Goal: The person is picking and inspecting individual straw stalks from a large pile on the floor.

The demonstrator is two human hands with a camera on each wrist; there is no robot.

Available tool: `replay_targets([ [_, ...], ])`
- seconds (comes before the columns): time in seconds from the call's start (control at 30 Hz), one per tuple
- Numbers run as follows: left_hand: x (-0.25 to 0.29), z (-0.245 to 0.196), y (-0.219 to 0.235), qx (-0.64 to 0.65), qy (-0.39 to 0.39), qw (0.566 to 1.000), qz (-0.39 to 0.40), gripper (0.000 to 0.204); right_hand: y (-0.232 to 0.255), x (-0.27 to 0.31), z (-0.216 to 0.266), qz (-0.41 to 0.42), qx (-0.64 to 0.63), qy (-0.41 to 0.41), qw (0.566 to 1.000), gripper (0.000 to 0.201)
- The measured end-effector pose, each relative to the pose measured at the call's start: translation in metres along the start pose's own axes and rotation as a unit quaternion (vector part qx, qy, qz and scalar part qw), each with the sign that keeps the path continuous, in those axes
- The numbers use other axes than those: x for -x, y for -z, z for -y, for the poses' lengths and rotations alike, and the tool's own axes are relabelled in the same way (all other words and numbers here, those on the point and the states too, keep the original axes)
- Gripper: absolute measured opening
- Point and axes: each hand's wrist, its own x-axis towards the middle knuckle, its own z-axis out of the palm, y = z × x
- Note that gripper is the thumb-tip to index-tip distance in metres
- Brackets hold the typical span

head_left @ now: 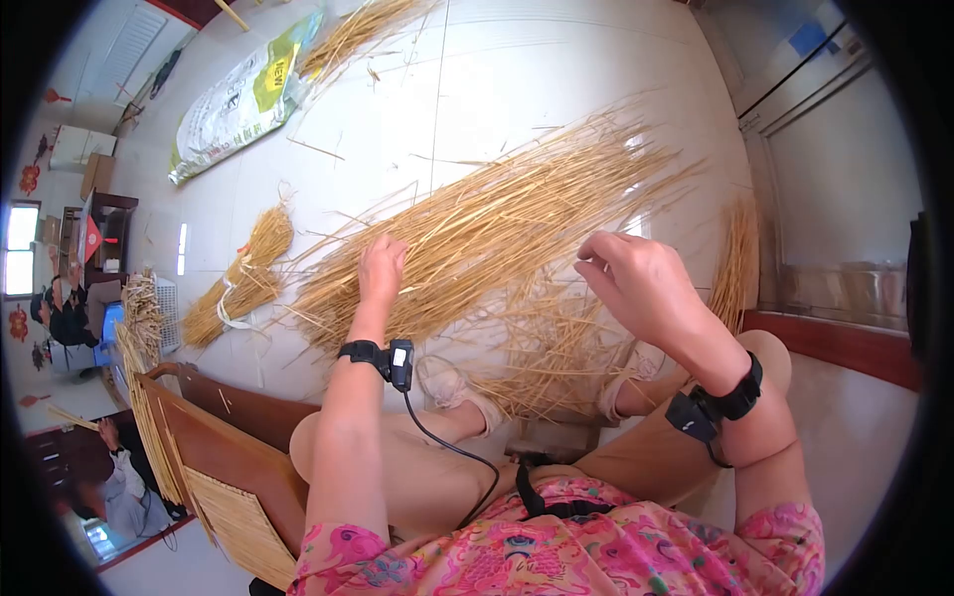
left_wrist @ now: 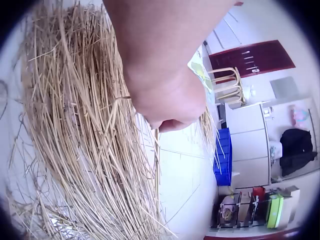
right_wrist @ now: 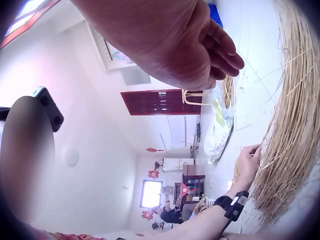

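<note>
A big loose pile of straw (head_left: 497,214) lies across the pale tiled floor in front of me. My left hand (head_left: 382,268) is at the pile's far left edge in the head view, fingers curled. In the left wrist view that left hand (left_wrist: 170,102) pinches straw stalks (left_wrist: 157,150), which stick out below the fingers and, bent, to the side. My right hand (head_left: 636,278) hovers past the near right side of the pile. The right wrist view shows the right hand (right_wrist: 200,55) with fingers loosely bent and nothing between them.
A tied straw bundle (head_left: 243,273) lies left of the pile, a white-green sack (head_left: 238,109) beyond it. Loose scraps of straw (head_left: 547,348) litter the floor by my feet. A wooden chair (head_left: 229,437) stands at my left, a glass-fronted door (head_left: 845,189) at the right. Other people sit far left.
</note>
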Motion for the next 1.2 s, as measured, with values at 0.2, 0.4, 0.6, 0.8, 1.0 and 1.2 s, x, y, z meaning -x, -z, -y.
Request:
replay_targets([
  [0.2,0.021,-0.033,0.012,-0.004,0.002,0.994,-0.113,0.006,0.004,0.008,-0.001,-0.027,0.012,0.003,1.0,0.016],
  [0.4,0.016,-0.036,0.031,-0.066,-0.039,0.997,-0.02,0.01,0.009,0.013,-0.007,-0.051,0.031,0.008,0.998,0.016],
  [0.6,0.004,-0.041,0.07,-0.11,-0.097,0.988,-0.048,0.011,0.01,0.01,-0.01,-0.061,0.032,0.01,0.998,0.02],
  [0.8,-0.004,-0.066,0.108,-0.09,-0.085,0.992,-0.013,0.012,0.009,0.009,-0.011,-0.054,0.047,-0.006,0.997,0.018],
  [1.0,-0.008,-0.064,0.133,-0.024,0.014,0.999,0.046,0.011,0.005,0.008,-0.011,-0.046,0.043,-0.006,0.998,0.019],
  [1.2,-0.006,-0.08,0.173,-0.096,-0.04,0.991,-0.086,0.013,0.004,0.007,-0.01,-0.039,0.049,-0.003,0.998,0.02],
])
